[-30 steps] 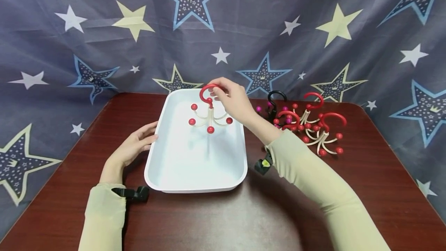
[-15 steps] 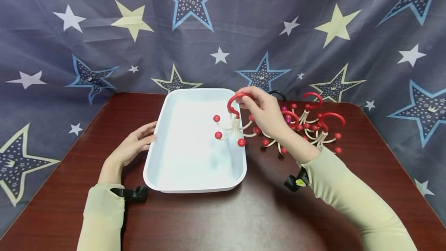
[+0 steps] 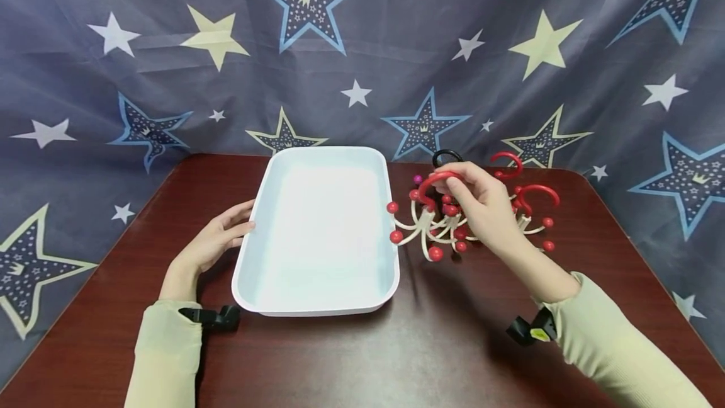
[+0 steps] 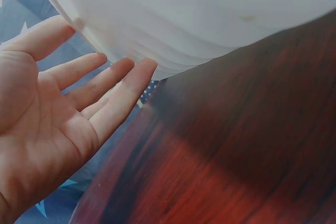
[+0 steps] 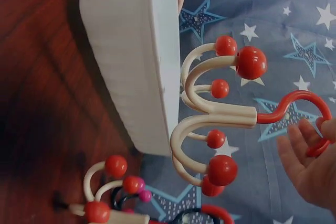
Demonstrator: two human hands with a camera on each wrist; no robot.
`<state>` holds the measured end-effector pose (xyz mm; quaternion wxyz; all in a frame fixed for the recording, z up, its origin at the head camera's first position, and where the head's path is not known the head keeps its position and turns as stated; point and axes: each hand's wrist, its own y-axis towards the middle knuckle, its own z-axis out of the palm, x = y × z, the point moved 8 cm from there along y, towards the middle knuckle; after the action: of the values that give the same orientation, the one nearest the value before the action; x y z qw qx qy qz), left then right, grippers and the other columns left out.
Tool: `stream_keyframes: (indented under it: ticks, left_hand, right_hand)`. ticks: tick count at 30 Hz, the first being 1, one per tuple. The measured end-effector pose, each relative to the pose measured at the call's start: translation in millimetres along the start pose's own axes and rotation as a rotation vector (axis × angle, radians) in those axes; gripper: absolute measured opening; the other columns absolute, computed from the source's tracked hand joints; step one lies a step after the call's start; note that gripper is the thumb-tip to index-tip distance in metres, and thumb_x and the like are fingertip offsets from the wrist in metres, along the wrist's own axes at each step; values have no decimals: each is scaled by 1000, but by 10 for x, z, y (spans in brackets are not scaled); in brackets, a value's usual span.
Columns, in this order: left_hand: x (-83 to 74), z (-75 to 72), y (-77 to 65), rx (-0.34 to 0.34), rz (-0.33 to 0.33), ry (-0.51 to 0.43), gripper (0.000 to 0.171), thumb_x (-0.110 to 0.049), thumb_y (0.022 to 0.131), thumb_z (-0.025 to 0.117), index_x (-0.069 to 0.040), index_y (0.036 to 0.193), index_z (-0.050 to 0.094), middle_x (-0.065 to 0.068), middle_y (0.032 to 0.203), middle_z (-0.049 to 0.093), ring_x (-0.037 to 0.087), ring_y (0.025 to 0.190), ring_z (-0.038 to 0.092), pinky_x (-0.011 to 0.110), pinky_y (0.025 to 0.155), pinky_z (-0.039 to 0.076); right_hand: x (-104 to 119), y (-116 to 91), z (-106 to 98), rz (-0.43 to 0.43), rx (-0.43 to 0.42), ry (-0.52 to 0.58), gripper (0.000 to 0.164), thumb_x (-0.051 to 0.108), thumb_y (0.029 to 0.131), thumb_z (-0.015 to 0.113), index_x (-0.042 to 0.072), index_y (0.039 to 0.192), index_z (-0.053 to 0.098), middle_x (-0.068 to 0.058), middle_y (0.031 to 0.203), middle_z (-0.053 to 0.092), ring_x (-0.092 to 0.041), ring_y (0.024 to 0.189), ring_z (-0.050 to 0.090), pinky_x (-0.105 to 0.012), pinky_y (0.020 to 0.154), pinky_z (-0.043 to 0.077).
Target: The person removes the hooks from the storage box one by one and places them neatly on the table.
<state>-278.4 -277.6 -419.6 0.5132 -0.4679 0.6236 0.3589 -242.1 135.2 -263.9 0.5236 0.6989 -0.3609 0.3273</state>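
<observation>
In the head view my right hand [image 3: 481, 209] pinches the red top hook of a cream multi-arm hanger hook [image 3: 425, 225] with red ball tips. The hanger hangs upright, arms fanned out below, overlapping the right rim of the white tray [image 3: 317, 238]. In the right wrist view the same hanger [image 5: 231, 116] shows its curled arms beside the tray's outer wall [image 5: 126, 66], thumb and fingers at the red hook. My left hand [image 3: 212, 244] touches the tray's left side with extended fingers. From the left wrist, those fingertips [image 4: 149, 66] meet the outer wall from below.
More hanger hooks stand clustered at the table's right back. A red hook [image 3: 539, 191] and a black hook [image 3: 447, 155] show there, partly hidden by my right hand. A star-patterned cloth [image 3: 362, 49] hangs behind the brown table [image 3: 340, 364].
My right hand has carried the hanger hook from over the tray rightward and lower, to beside the tray's right rim near the cluster. The left hand and tray stay put.
</observation>
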Motion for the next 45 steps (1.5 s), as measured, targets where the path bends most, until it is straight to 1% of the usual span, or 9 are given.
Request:
stream_keyframes:
  ticks: [5,15,21,24,26,32,39,42,45]
  left_hand:
    - [11,-26,-3,-1,-4,18,57,-17,94,50,-9,144,24,8,133,40,5,100,58,24,79,50]
    - [-4,-15,23,4,8,12,57,-17,94,50,-9,144,24,3,130,43,6,100,58,25,79,50]
    - [23,-22,33,5,-8,10,58,-18,94,50,-11,144,24,5,132,42,7,101,58,26,80,50]
    - [37,-33,20,-4,-20,19,58,-19,93,51,-12,144,25,8,133,41,7,101,58,26,80,50]
    - [37,-36,10,-9,-23,23,58,-20,93,52,-12,144,25,9,134,40,7,101,58,25,80,50]
    - [19,-38,2,-13,-19,20,57,-19,93,51,-12,144,26,9,134,40,7,102,58,25,80,50]
    - [-8,-35,4,-13,-24,5,59,-17,92,53,-8,143,25,8,131,42,7,98,60,26,78,51]
    - [-28,-24,7,-15,-27,-12,60,-15,91,54,-8,143,25,10,131,42,8,97,60,27,77,52]
    - [-34,-21,10,-21,-35,-19,61,-14,91,55,-8,143,24,10,130,43,8,97,61,27,77,52]
  right_hand:
    - [-18,-153,-192,-29,-18,-8,21,2,92,48,-9,108,57,8,97,65,-6,87,64,-20,80,49]
    - [-162,-425,-513,-8,-49,-46,21,-1,92,47,-11,108,55,8,96,65,-3,86,64,-16,77,49]
    - [-267,-572,-648,52,-113,-224,20,3,92,49,-5,108,58,15,92,64,4,73,59,-13,52,42]
    - [-328,-635,-667,76,-119,-251,20,4,92,50,-3,109,58,16,93,63,5,65,55,-15,47,39]
    - [-363,-662,-659,78,-109,-240,20,2,92,49,-4,109,58,16,92,64,6,66,58,-13,49,42]
    - [-459,-729,-609,62,-80,-182,21,0,92,47,-9,109,56,19,95,64,2,85,63,-11,74,47]
    - [-562,-832,-600,132,-120,-148,22,1,93,47,-9,110,56,16,97,64,3,85,62,-13,60,48]
    - [-569,-836,-579,99,-103,-157,22,1,93,47,-8,110,56,15,97,64,1,88,62,-12,67,48]
    - [-587,-837,-545,62,-75,-109,21,-1,92,46,-11,109,55,11,98,64,-2,92,63,-13,77,47]
